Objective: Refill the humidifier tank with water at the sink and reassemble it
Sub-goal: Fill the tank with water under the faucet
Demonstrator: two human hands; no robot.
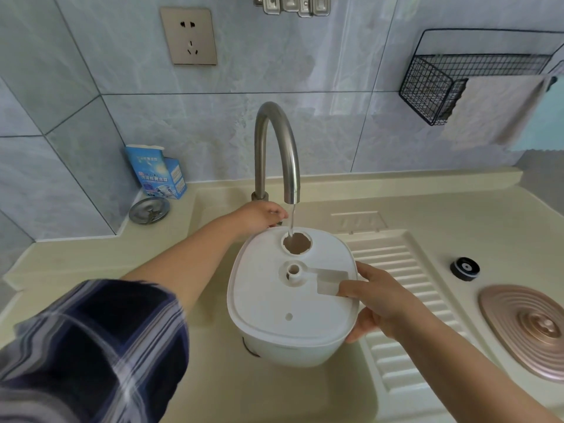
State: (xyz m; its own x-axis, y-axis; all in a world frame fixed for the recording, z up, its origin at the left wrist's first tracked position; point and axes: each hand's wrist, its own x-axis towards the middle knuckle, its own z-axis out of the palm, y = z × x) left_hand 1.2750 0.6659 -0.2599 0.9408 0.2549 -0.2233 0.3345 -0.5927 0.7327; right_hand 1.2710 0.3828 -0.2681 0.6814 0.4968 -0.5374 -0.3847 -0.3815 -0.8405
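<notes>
The white humidifier tank [274, 303] is held upside down over the cream sink [274, 389], its round fill hole [297, 242] under the steel faucet [276, 148]. A thin stream of water [292, 219] runs from the spout into the hole. My right hand [378, 300] grips the tank's right edge, thumb on top and fingers underneath. My left hand [262, 216] reaches behind the tank to the faucet's base, its fingers curled on the handle, which is mostly hidden. The tank's black cap [464, 268] lies on the counter at the right.
A ribbed drainboard [396, 288] adjoins the sink on the right. A rose-gold ridged disc [531, 328] sits at the far right. A blue box [157, 172] and a metal sink strainer [149, 210] stand at the back left. A wire basket [433, 83] with a towel [494, 108] hangs on the wall.
</notes>
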